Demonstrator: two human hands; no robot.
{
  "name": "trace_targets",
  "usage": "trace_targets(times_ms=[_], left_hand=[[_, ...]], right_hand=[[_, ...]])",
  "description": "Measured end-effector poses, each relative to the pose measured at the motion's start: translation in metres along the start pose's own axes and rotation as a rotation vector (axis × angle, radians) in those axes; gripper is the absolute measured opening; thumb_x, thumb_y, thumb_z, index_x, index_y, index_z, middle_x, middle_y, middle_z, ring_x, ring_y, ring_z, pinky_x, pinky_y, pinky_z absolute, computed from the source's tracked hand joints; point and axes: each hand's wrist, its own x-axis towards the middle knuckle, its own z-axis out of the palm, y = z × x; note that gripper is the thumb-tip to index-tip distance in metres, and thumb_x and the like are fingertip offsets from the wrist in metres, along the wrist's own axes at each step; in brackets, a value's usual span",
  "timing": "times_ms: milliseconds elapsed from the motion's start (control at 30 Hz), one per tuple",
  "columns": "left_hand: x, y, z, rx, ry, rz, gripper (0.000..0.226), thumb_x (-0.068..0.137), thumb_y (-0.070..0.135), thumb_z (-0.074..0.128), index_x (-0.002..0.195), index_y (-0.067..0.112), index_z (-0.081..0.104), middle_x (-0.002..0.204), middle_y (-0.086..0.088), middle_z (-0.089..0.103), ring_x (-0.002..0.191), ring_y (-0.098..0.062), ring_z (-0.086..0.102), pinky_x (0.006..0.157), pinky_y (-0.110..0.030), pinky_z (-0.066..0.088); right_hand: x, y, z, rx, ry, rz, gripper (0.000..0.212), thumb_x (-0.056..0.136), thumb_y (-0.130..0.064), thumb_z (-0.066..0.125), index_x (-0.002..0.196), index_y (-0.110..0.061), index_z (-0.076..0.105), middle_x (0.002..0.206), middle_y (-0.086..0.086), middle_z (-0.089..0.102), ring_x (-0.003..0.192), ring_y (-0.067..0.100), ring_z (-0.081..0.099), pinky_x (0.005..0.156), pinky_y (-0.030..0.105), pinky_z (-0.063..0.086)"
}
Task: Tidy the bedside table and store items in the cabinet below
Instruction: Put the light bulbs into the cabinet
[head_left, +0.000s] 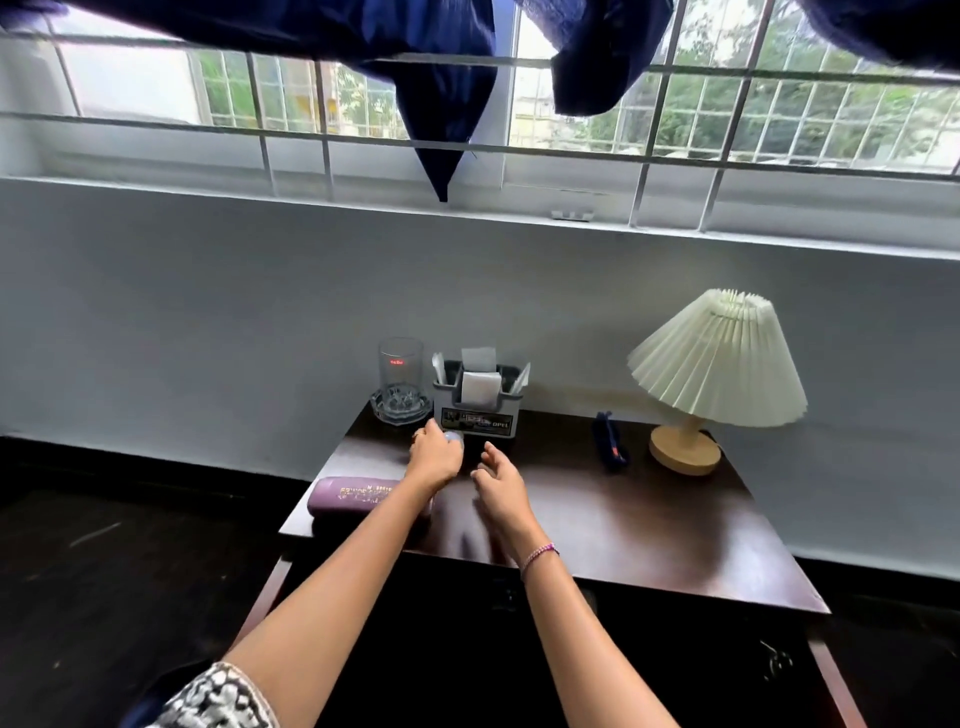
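- Two bare forearms reach forward over a dark wooden bedside table (649, 525); a beaded bracelet (540, 555) circles the right wrist.
- The right hand (501, 480) hovers just above the tabletop, fingers loosely curled and apart, holding nothing.
- A purple case (353, 496) lies near the table's left front edge, its long axis running left to right. The left forearm crosses over its right end. Gold lettering on it is too blurred to read.
- The left hand (434, 452) is farther forward, closed around a small pale round object (454, 438); what it is cannot be told. This hand is the nearer one to the back-left cluster of things.
- Just beyond the left hand stands a grey organiser box (478, 410) with white paper slips upright in it. Its front label shows "OPEL"; the rest is unreadable.
- Left of the box, a clear drinking glass (400, 366) stands in a glass ashtray (401, 408); a small red mark on the glass is illegible.
- To the right, well apart from both hands, lie a dark blue pouch (610, 441) and a pleated cream lamp (714, 364).
- The cabinet front (545, 649) below is dark; I judge it shut.
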Motion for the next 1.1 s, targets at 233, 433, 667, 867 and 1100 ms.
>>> trace_targets(times_ms=[233, 433, 667, 867, 1100], left_hand=[[0.012, -0.001, 0.001, 0.079, -0.064, -0.029, 0.039, 0.094, 0.008, 0.033, 0.126, -0.011, 0.044, 0.135, -0.033, 0.044, 0.129, -0.04, 0.039, 0.102, -0.034, 0.032], [0.011, -0.005, 0.001, 0.093, -0.031, -0.005, 0.039, 0.092, 0.011, 0.039, 0.126, -0.005, 0.051, 0.132, -0.027, 0.052, 0.126, -0.037, 0.045, 0.101, -0.035, 0.036], [-0.001, 0.003, 0.002, 0.038, -0.009, 0.08, 0.037, 0.091, 0.011, 0.045, 0.124, -0.001, 0.058, 0.128, -0.022, 0.059, 0.122, -0.031, 0.052, 0.101, -0.032, 0.039], [-0.017, 0.009, 0.006, -0.05, 0.014, 0.137, 0.03, 0.087, 0.011, 0.053, 0.113, 0.002, 0.065, 0.115, -0.017, 0.067, 0.111, -0.028, 0.06, 0.096, -0.032, 0.045], [-0.048, 0.018, 0.023, -0.443, -0.077, 0.064, 0.012, 0.084, 0.002, 0.059, 0.094, 0.005, 0.065, 0.097, -0.02, 0.068, 0.087, -0.028, 0.065, 0.093, -0.043, 0.053]], right_hand=[[0.016, 0.004, 0.01, 0.018, -0.05, 0.043, 0.057, 0.092, 0.01, 0.039, 0.145, 0.003, 0.021, 0.153, 0.016, 0.025, 0.14, 0.026, 0.03, 0.111, 0.027, 0.027], [0.015, 0.004, 0.013, 0.064, -0.071, 0.027, 0.055, 0.087, 0.018, 0.036, 0.141, 0.006, 0.029, 0.146, 0.019, 0.038, 0.134, 0.026, 0.039, 0.111, 0.026, 0.029], [0.006, 0.006, 0.001, 0.103, -0.039, 0.001, 0.055, 0.083, 0.019, 0.038, 0.136, 0.001, 0.043, 0.136, 0.017, 0.052, 0.127, 0.026, 0.049, 0.112, 0.04, 0.034], [-0.011, 0.002, -0.02, 0.123, 0.075, -0.038, 0.052, 0.084, 0.015, 0.037, 0.135, 0.002, 0.044, 0.133, 0.019, 0.054, 0.108, 0.018, 0.053, 0.096, 0.03, 0.041], [-0.049, -0.001, -0.054, 0.204, 0.251, -0.109, 0.036, 0.088, 0.004, 0.054, 0.123, -0.004, 0.055, 0.126, 0.013, 0.055, 0.109, 0.026, 0.06, 0.081, 0.032, 0.053]])
